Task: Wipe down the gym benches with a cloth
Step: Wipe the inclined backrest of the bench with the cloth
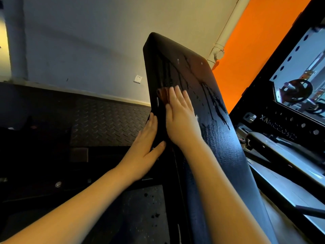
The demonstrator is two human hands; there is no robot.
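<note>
**Pressure and counter-pressure**

The black, textured vinyl bench pad (219, 138) stands tilted up, streaked with wet runs. The right hand (181, 118) lies flat on it, fingers straight, pressing what seems a dark reddish cloth (162, 96), mostly hidden beneath. The left hand (147, 143), fingers extended, braces the pad's side edge, likely steadying it against the wiping push.

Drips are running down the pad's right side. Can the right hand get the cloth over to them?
Probably yes. The right hand lies flat on the cloth on the bench pad, the drips run just beside its fingers, and nothing lies between.
</note>
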